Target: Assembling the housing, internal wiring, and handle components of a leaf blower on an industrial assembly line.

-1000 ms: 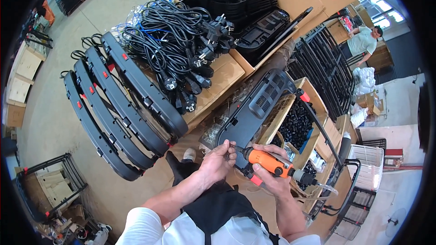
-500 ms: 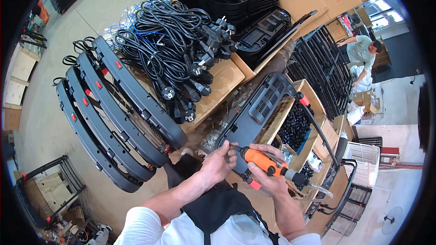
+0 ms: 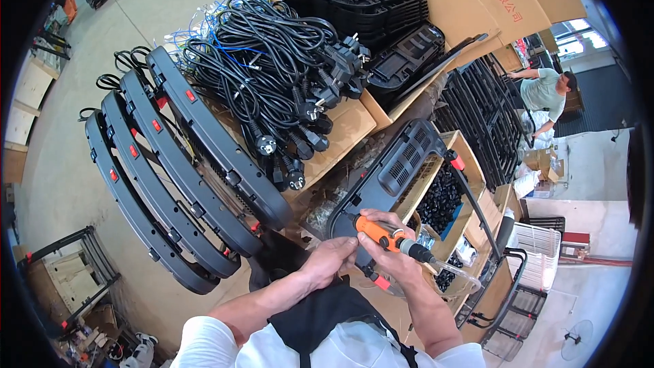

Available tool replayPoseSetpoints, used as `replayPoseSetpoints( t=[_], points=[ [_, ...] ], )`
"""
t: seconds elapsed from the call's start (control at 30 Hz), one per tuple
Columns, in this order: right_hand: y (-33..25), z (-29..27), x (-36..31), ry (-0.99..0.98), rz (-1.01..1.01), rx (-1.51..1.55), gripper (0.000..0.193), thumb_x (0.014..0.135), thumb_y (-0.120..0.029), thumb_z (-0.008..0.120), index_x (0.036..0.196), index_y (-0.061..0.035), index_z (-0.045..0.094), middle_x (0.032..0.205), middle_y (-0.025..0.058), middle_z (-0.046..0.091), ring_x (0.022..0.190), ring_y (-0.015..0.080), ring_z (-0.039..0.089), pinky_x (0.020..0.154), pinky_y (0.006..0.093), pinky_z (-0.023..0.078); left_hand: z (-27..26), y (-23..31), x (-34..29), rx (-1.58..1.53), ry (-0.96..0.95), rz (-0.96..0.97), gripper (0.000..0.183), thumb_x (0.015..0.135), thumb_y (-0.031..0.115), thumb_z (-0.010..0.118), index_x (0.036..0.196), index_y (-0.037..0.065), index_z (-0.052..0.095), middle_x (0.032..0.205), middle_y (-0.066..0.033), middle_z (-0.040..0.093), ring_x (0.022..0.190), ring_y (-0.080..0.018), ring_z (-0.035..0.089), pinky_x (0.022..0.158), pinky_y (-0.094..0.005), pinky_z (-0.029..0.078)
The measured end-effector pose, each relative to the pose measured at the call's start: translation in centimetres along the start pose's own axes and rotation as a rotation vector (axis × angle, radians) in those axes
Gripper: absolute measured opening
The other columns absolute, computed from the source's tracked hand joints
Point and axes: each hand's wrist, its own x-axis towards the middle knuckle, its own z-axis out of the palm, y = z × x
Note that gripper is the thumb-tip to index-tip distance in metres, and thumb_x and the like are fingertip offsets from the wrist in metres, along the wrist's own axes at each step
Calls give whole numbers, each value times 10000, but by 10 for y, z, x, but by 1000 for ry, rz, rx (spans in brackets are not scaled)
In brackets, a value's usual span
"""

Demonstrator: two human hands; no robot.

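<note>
My right hand (image 3: pixel 390 259) is wrapped round an orange power screwdriver (image 3: pixel 379 234), with a clear hose (image 3: pixel 466 274) trailing from its back end. The tool's dark front end lies over the near part of a dark grey plastic housing (image 3: pixel 364 197) with vent slots; whether its tip touches cannot be made out. Beside the near edge of that housing, my left hand (image 3: pixel 331 260) is closed, fingertips pressed together, just left of the screwdriver. Anything within those fingers is hidden. A black frame tube with red fittings (image 3: pixel 470 197) runs along the housing's right side.
Several dark grey curved housings (image 3: pixel 191 163) with red switches stand at left. Black power cables (image 3: pixel 259 61) lie heaped on cardboard, beside a carton of black plastic parts (image 3: pixel 368 0). A wooden bin (image 3: pixel 463 143) holds small black pieces. Another person (image 3: pixel 543 92) stands beyond black frames (image 3: pixel 477 116).
My right hand has drawn the screwdriver slightly left and up, over the housing. My left hand has moved down, away from the tool's front end. The view has shifted slightly.
</note>
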Motion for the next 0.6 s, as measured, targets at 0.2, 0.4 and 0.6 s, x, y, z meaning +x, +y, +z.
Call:
replayPoseSetpoints(
  t=[0.2,0.4,0.6],
  points=[
    [1,4,-1,23,-36,-33,360,890,-93,825,1211,-42,669,1278,141,743,1135,233,744,997,361,596,-2,3,-4,115,133,131,280,1101,340,639,1039,68,663,775,41,534,673,-64,426,580,-232,323],
    [2,8,0,26,3,-41,388,893,-80,823,1246,-46,668,1288,134,739,1151,215,731,1002,359,586,-9,7,-12,-6,159,168,234,1109,196,596,1205,-3,670,917,-12,653,719,-91,555,673,-238,468],
    [-9,-13,-10,155,-21,154,474,864,1,820,1294,-12,621,1306,147,714,1224,240,690,1073,392,553,-6,22,-5,-118,147,137,229,1099,224,630,1189,19,681,956,-25,685,732,-98,609,645,-246,498]
  ],
)
